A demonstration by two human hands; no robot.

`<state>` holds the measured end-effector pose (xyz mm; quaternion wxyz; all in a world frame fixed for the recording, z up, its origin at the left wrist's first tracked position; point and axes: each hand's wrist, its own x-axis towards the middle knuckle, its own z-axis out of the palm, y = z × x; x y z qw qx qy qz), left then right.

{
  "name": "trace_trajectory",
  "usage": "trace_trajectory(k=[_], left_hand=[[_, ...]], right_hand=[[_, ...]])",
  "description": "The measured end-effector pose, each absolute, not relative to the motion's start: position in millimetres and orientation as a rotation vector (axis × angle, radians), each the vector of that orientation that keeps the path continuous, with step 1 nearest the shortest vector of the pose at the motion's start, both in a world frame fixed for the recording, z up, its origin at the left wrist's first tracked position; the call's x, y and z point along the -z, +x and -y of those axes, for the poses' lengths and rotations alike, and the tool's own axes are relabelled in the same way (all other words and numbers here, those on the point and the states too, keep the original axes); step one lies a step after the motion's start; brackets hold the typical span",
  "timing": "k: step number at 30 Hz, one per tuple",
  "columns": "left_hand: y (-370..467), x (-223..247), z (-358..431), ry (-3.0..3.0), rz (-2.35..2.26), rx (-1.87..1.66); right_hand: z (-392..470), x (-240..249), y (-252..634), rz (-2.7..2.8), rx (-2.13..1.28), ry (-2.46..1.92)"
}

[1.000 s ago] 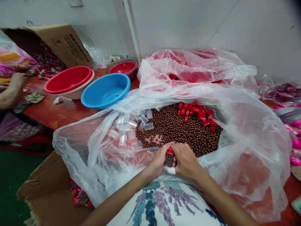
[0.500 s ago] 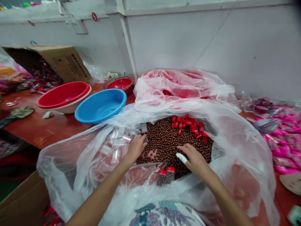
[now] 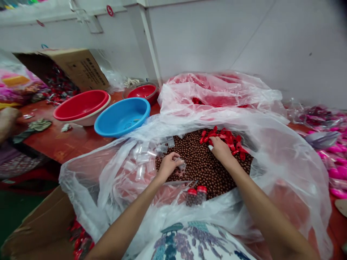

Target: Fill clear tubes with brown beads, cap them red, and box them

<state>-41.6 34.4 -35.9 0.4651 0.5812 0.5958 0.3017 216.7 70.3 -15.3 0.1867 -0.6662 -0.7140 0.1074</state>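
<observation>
While the left hand [image 3: 168, 165] pinches a clear empty vial [image 3: 181, 165] over the brown beads [image 3: 200, 162], the right hand [image 3: 221, 148] closes on the red caps [image 3: 230, 139], apparently gathering parts; filling and capping would need steadiness.

Pale grey wall [image 3: 244, 43] with white post [image 3: 148, 39], reddish-brown table [image 3: 62, 139], green floor [image 3: 18, 209], even indoor light
</observation>
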Motion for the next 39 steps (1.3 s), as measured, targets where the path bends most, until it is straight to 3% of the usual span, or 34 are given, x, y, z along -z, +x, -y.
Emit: trace_trajectory(k=[8, 14, 19, 33, 39], left_hand=[[-18.9, 38.0, -33.4, 1.444, -1.509, -0.676], [14.2, 40.6, -31.3, 1.216, -1.298, -0.572], [20.9, 40.8, -24.1, 0.950, -1.154, -0.519], [1.3, -18.4, 9.5, 0.658, -0.843, -0.452], [0.0, -23.3, 27.7, 0.645, -0.927, -0.517]], right_hand=[[-16.0, 13.0, 231.8, 1.804, -0.538, -1.681], [37.9, 11.1, 234.6, 0.812, -1.183, -1.421], [62.8, 11.2, 235.4, 0.414, -1.396, -1.221], [66.8, 2.8, 209.2, 0.748, -1.505, -1.270], [62.1, -7.7, 199.6, 0.947, -1.426, -1.309]])
